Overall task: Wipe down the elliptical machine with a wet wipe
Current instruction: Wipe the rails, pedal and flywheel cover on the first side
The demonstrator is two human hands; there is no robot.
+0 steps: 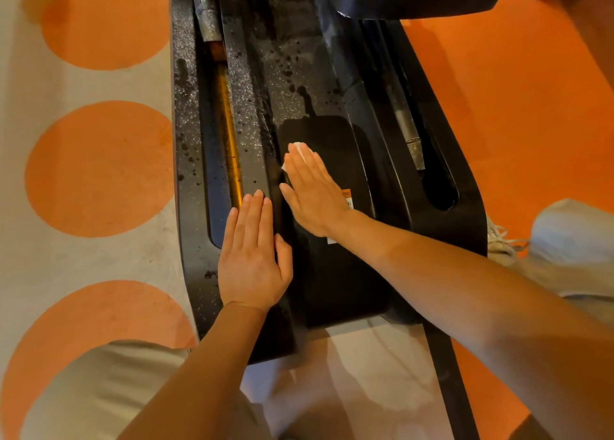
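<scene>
So the right hand [310, 193] is flat, fingers straight, pressing the wet wipe [300, 150] onto the black centre cover [335, 273] of the elliptical machine [189, 140]; only a white corner peeks out past the fingertips. Palm-down like that probably spreads pressure over the whole wipe. The left hand [252, 256] lies open and flat on the ridge just beside it, holding nothing, looks like it's there for bracing. The panel further up is dusty and speckled with dark spots, so plenty left to do. The side rail slots [226, 140] and the warning sticker [347, 200] by the right hand look like awkward bits to wipe round. Orange-dotted floor [99, 167] all around
</scene>
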